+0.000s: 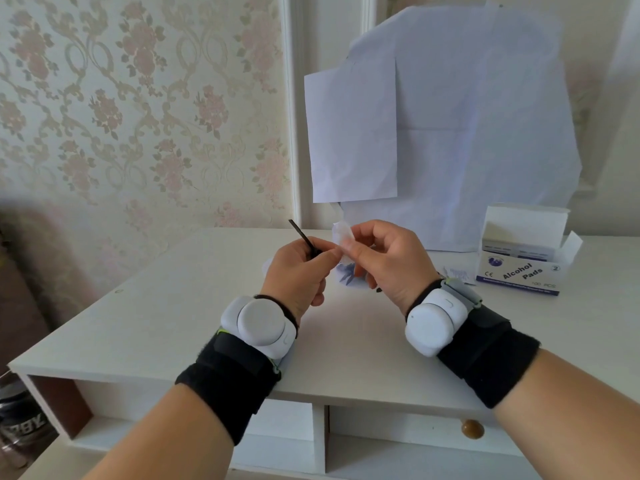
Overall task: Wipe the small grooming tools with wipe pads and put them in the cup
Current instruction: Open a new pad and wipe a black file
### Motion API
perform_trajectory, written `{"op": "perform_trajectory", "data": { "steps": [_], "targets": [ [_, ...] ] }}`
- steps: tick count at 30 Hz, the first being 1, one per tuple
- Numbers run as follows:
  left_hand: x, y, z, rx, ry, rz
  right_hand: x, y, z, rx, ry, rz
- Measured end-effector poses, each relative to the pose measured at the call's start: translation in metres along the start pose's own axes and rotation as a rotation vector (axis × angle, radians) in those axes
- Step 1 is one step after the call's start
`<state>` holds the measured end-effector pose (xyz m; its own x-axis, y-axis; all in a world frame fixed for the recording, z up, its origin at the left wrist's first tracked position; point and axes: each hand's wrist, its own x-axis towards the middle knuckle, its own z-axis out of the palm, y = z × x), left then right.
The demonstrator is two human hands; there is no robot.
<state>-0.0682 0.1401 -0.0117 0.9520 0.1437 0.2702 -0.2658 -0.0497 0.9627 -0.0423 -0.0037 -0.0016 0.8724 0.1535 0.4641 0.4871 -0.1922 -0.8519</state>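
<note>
From the head camera, both hands meet above the middle of the white wooden desk (194, 306). The left hand (298, 271) has its fingers curled round a thin black rod-like grooming tool (304, 239), pinching it near the lower end; the tool's long axis slants up and to the left, its free tip rising clear of the knuckles. The right hand (384, 261) pinches a small white wipe pad (343, 235) between thumb and forefinger, the other fingers loosely curled. The pad sits just to the right of the tool's held end, touching or almost touching the left fingertips, so the right hand is the one placed to draw the pad along the shaft toward that upper-left tip.

Behind and below the hands, mostly hidden, stands a clear plastic cup with dark tools inside (346, 273).

At the right of the desk, a white and blue cardboard box (523, 258) stands open, printed "Alcohol Pads", "CE", "100 PCS" and a circled "2"; its smaller print is unreadable.
</note>
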Motion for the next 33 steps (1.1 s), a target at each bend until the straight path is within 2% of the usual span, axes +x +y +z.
{"op": "perform_trajectory", "data": {
  "steps": [6,11,16,20,26,30,33],
  "targets": [
    [-0.003,0.003,0.003,-0.055,-0.031,-0.068,0.002,0.003,-0.004,0.063,0.09,0.01],
    [-0.002,0.006,0.002,-0.272,-0.076,-0.155,0.005,0.002,-0.008,0.083,0.229,-0.021],
    [-0.006,0.004,0.002,-0.133,-0.139,-0.061,0.005,0.0,-0.008,0.048,0.318,-0.094],
    [-0.007,0.004,0.002,-0.087,-0.182,-0.073,0.004,0.002,-0.002,0.014,0.264,-0.144],
    [-0.006,0.005,0.002,-0.076,-0.163,-0.146,-0.002,-0.002,0.008,0.12,0.025,-0.099],
    [-0.006,0.005,0.002,-0.08,-0.176,-0.142,-0.003,-0.001,0.006,0.225,0.019,-0.083],
    [-0.007,0.005,0.003,-0.07,-0.2,-0.117,-0.001,0.0,0.004,0.18,0.016,-0.062]
  ]
}}
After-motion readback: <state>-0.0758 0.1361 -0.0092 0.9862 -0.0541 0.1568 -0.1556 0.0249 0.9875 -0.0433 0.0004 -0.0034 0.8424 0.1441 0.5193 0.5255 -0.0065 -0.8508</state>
